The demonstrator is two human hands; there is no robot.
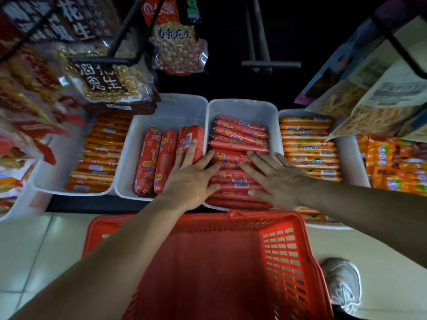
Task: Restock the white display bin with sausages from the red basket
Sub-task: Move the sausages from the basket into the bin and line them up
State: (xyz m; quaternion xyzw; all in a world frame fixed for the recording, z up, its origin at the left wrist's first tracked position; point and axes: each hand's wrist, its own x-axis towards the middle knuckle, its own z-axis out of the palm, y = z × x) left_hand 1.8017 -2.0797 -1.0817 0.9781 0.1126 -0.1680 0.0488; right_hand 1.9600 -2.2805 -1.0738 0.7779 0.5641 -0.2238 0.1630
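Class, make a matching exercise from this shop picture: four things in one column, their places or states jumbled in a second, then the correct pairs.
1. red plastic basket
2. thick red sausages
3. slim red sausages
4. clear peanut bag

A. hanging above the bins
B. under both flat hands
C. on the floor, nothing visible inside
D. lengthwise in the left-centre white bin

Pairs: 1-C, 2-D, 3-B, 4-A

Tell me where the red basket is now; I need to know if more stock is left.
The red basket sits on the floor at bottom centre of the head view, just in front of the white display bin; it looks empty.
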